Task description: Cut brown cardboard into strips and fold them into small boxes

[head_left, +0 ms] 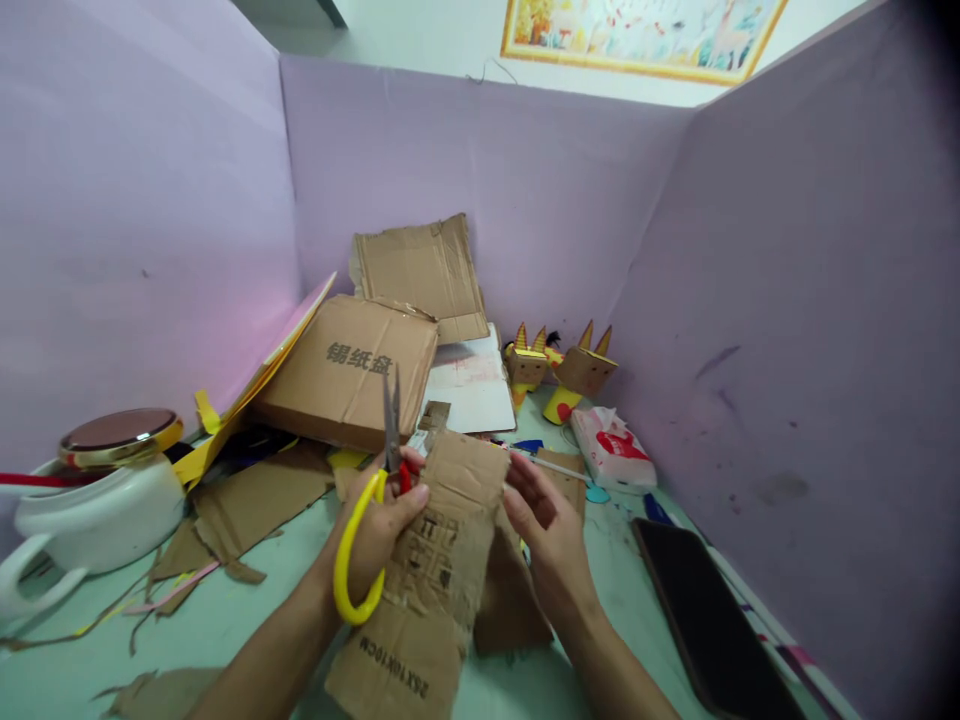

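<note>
Pale green tabletop [225,620] walled on three sides by lilac partition boards [525,200], strewn with cardboard offcuts. At centre, left hand [379,530] wrapped around yellow-handled steel scissors [375,500], fingers closed through the loops, blades pointing up and away, shut or nearly so. Right hand [544,525] pinching the right edge of a creased brown cardboard strip with printed lettering [442,560], thumb and fingers clamped on it, strip held just above the tabletop between both hands, touching the scissors. Behind, a flattened brown cardboard box with black characters [349,370]. Far left, a white ceramic pot with gold-rimmed lid [105,500]. Back right, two small cardboard figures with pointed horns [559,370] near a white and red tissue packet [613,450]. Lower right, a dark flat phone [705,620].
</note>
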Tool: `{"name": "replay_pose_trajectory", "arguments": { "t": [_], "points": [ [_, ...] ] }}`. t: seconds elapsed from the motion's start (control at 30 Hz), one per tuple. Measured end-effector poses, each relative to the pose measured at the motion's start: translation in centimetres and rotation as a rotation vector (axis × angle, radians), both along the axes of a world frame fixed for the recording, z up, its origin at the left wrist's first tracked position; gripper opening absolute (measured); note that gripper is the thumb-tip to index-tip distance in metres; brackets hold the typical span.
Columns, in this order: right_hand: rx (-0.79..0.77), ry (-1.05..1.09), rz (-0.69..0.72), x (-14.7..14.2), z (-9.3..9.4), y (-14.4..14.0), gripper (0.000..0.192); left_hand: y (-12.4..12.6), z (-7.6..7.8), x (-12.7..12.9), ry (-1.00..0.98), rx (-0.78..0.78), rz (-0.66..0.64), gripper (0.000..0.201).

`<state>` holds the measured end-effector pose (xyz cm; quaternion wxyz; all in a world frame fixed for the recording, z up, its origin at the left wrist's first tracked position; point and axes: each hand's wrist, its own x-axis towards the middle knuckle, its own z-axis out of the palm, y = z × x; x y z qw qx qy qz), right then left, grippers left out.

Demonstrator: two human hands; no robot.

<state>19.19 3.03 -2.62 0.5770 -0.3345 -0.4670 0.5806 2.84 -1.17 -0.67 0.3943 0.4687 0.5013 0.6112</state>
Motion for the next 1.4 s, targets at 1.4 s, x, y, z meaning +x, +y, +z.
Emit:
{"name": "replay_pose_trajectory", "arguments": {
  "t": [1.4],
  "points": [
    [-0.298,0.563,0.176,-2.0,-0.6,-1.6,0.042,-0.6,-2.7,3.0,1.254,0.069,0.235,0.058]
  ]
}}
